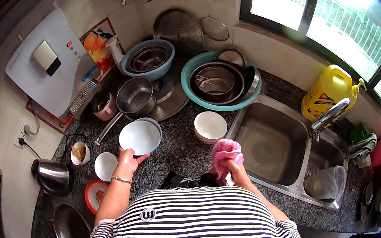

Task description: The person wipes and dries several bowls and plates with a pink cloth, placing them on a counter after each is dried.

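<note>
My left hand (128, 163), with a bracelet at the wrist, grips the near rim of a white bowl (140, 137). Another bowl's bluish rim shows just behind it, so these may be stacked. A pink cloth (225, 156) is bunched up in my right hand (236, 172), beside the sink's left edge. Between the hands and farther back, a white bowl (210, 126) rests on the granite counter. To the left of my left hand are a small white bowl (106, 166) and a red-rimmed dish (95, 195).
A double-basin steel sink (268, 147) lies right, with a tap (330, 115) and yellow jug (327, 93) behind. Basins of metal bowls, one turquoise (214, 104), one blue (145, 75), stand at the back. A saucepan (135, 97) and a small bowl holding food (80, 153) are left.
</note>
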Demonstrator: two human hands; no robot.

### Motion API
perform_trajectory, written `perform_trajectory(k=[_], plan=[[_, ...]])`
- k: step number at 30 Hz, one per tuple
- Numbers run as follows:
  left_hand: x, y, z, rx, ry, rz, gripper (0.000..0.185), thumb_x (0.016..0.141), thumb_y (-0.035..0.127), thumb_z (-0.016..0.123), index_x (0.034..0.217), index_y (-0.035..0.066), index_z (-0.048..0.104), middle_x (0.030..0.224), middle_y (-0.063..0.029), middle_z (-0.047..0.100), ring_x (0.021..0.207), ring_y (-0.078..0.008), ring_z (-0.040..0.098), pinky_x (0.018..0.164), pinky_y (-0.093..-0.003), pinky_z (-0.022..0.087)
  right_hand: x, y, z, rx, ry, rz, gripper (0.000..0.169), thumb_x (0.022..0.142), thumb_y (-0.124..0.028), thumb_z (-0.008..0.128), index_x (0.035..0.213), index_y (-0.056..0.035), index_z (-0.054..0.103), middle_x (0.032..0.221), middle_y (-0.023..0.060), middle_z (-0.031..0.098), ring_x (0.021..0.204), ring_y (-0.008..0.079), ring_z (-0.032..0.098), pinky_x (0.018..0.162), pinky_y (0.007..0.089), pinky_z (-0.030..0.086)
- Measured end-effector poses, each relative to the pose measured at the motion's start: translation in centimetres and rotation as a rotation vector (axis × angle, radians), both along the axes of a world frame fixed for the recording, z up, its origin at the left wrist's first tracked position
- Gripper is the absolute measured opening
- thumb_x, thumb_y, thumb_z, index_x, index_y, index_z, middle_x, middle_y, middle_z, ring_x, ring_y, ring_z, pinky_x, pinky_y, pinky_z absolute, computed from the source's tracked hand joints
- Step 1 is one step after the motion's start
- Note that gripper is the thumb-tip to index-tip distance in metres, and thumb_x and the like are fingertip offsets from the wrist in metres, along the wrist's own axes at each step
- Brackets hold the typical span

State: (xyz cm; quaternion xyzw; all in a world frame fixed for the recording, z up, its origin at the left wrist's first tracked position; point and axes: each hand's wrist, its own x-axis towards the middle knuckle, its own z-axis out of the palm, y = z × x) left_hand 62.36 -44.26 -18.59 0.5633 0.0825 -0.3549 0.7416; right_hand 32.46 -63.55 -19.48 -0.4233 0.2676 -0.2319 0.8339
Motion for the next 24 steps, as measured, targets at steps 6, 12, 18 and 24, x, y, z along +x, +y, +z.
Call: perform_trajectory(k=[6,12,18,24], plan=[[-0.6,1.3,1.5,0.033,-0.031,-0.029,0.070,0.071,-0.010,0.034,0.131,0.024,0.030,0.130,-0.0168,0.041,0.109,-0.0443,0.049,0.069,-0.0603,0.054,-0.1,-0.4,-0.8,-0.034,0.020,0.011,0.016,0.075,-0.014,0.058,0.089,-0.0067,0.060,0.080,0.0009,0.057,0.073,0.0115,0.052,0.062,0.0267,0.041],[-2.4,3.1,4.1,0.027,-0.089,-0.064,0.074,0.069,-0.010,0.035,0.134,0.024,0.023,0.129,-0.0199,0.037,0.108,-0.0456,0.049,0.064,-0.0588,0.056,0.2,-0.2,-0.5,-0.033,0.022,0.001,0.014,0.076,-0.015,0.059,0.086,-0.0062,0.060,0.078,-0.0009,0.057,0.072,0.0103,0.052,0.061,0.0263,0.040],[-5.6,4.2,8.2,-0.119,-0.218,-0.133,0.074,0.066,-0.004,0.041,0.135,0.015,0.024,0.123,-0.0208,0.043,0.101,-0.0420,0.055,0.059,-0.0514,0.059,-0.6,-0.6,-1.2,-0.094,0.007,-0.022,0.014,0.077,-0.013,0.058,0.089,-0.0053,0.061,0.087,0.0013,0.057,0.080,0.0118,0.053,0.068,0.0279,0.043],[-6.5,-0.2,10.7,-0.241,-0.104,-0.292,0.060,0.070,0.006,0.046,0.129,0.006,0.036,0.116,-0.0162,0.050,0.100,-0.0337,0.057,0.065,-0.0452,0.058,-2.7,-1.1,0.1,-0.359,-0.079,-0.075,0.030,0.074,-0.011,0.059,0.104,-0.0042,0.057,0.101,0.0062,0.058,0.095,0.0190,0.054,0.085,0.0306,0.042]])
